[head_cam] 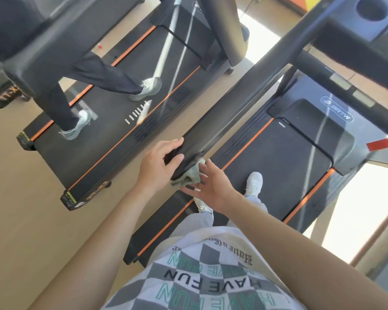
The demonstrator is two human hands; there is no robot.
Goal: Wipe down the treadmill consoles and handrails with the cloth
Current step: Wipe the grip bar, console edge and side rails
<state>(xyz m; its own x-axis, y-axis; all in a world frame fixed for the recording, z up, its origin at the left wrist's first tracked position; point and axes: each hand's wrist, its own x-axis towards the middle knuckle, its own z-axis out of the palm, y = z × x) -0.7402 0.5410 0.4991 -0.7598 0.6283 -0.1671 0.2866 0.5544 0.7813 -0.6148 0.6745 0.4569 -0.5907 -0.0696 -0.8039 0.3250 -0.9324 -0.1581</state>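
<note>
Handrail point(233, 113), a dark bar, has its long axis on a diagonal from the frame's centre up toward the upper right, where it joins the console point(345, 21). Its free end points down-left toward the wearer. The left hand point(159, 166) grasps that end, fingers over the top and thumb curled below. A grey-green cloth point(189, 174) is bunched against the underside of the same end, and the right hand point(211, 183) touches it with its fingers straight and spread.

Below lies the treadmill belt point(278, 157), edged with orange stripes, with the wearer's white shoe point(253, 182) on it. The motor cover point(318, 121) carries an oval badge reading "BRTW". A red tag point(379, 144) hangs at the right edge, and a round cup holder point(372, 7) sits in the console. In the upper left a second treadmill point(112, 139) runs parallel, and another person point(94, 86) in dark trousers and pale shoes stands on it. The wearer's checked shirt point(199, 276) reads "HAVE FUN".
</note>
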